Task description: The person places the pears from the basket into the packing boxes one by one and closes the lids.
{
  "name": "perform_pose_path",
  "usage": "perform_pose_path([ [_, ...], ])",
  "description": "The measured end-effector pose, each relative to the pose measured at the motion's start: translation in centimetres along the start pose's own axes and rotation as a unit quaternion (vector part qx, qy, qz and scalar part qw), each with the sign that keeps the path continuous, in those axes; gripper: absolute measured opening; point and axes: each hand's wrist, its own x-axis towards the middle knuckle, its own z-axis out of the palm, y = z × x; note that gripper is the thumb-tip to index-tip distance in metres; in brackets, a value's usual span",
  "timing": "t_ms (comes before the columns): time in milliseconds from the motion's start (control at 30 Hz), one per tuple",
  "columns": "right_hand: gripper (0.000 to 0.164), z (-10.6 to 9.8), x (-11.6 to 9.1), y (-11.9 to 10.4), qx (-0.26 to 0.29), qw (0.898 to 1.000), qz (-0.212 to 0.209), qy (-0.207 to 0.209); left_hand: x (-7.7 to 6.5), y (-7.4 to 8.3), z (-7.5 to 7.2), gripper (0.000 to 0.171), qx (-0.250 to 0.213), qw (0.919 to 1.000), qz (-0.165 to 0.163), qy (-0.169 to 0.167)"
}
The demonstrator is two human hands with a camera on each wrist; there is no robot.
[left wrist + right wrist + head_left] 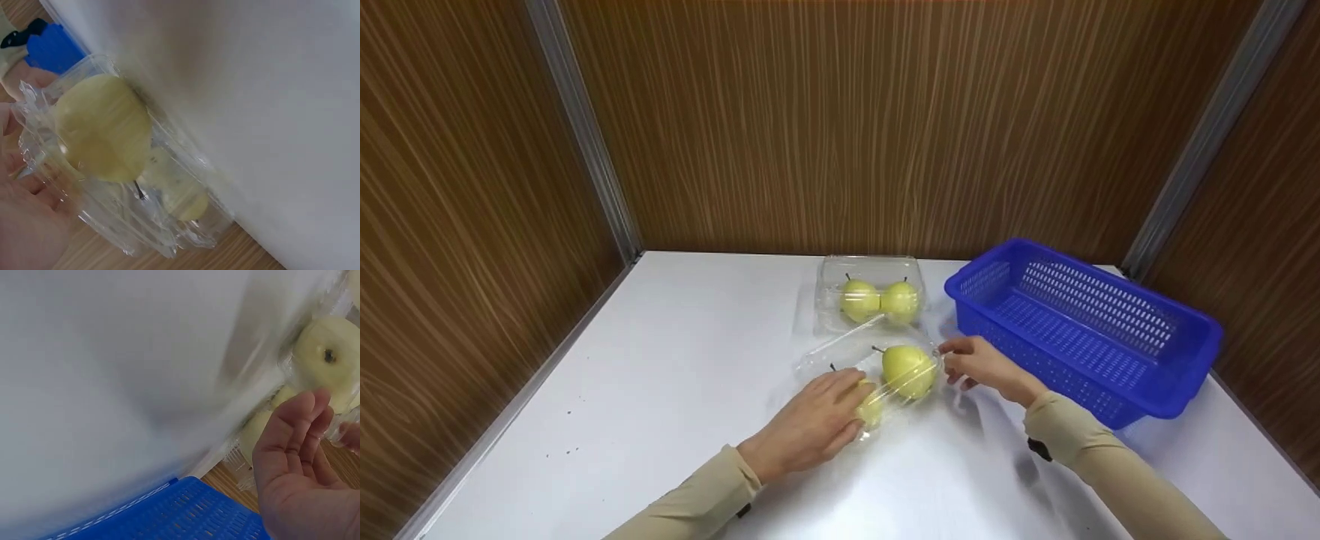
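Note:
A clear plastic clamshell box [840, 349] stands askew on the table with two yellow-green pears inside, one pear [907, 371] at its right and one partly covered by my left hand. My left hand [814, 420] grips the box's left end, its fingers over the plastic and the thumb near the front. At the box's right edge, my right hand [979, 366] has loosely bent fingers close to or touching the plastic; contact is unclear. The left wrist view shows a pear [104, 129] through the wrinkled-looking plastic. Fingertips of the right hand [295, 455] overlap a pear [326, 360] in the right wrist view.
Behind the gripped box sits another clear box [870, 266] holding two pears [859, 300]. A blue perforated basket [1080, 330] stands at the right, beside my right forearm. Wood-grained panels [885, 127] enclose the white table [660, 360] at the back and sides.

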Motion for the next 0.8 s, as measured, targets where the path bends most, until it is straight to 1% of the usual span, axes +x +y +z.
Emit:
perform_pose_path([
  [133,0.047,-0.2,-0.9,0.3,0.005,1.0,0.009,-0.01,-0.4,-0.8,-0.3,0.05,-0.005,0.9995,-0.03,-0.005],
  [267,0.048,-0.3,-1.4,0.4,0.004,1.0,0.009,-0.016,-0.4,-1.8,-0.6,0.055,-0.042,0.9965,-0.071,-0.017],
  [367,0.049,-0.3,-1.7,0.4,0.009,1.0,0.014,-0.018,-0.6,-2.4,-0.5,0.06,-0.081,0.9902,-0.113,-0.018],
  [433,0.05,-0.3,-1.9,0.4,0.019,0.999,0.023,-0.02,-0.8,-2.9,-0.4,0.064,-0.109,0.9832,-0.146,-0.013],
  [500,0.051,-0.2,-2.1,0.4,0.034,0.999,0.037,-0.022,-0.9,-3.2,-0.3,0.07,-0.139,0.9732,-0.183,-0.009],
  [567,0.053,-0.1,-2.3,0.4,0.047,0.998,0.046,-0.024,-0.9,-3.6,-0.2,0.075,-0.172,0.9599,-0.221,-0.009],
  [633,0.054,0.0,-2.6,0.3,0.06,0.997,0.051,-0.026,-0.9,-3.9,-0.2,0.08,-0.209,0.9432,-0.257,-0.018],
  [700,0.055,0.2,-2.8,0.3,0.07,0.996,0.05,-0.03,-0.9,-4.1,-0.3,0.083,-0.244,0.9243,-0.291,-0.036],
  [767,0.055,0.5,-3.1,0.3,0.078,0.995,0.043,-0.035,-0.9,-4.3,-0.4,0.083,-0.281,0.9046,-0.316,-0.054],
  [800,0.055,0.6,-3.2,0.3,0.082,0.995,0.04,-0.038,-0.9,-4.4,-0.4,0.083,-0.296,0.8963,-0.324,-0.064],
])
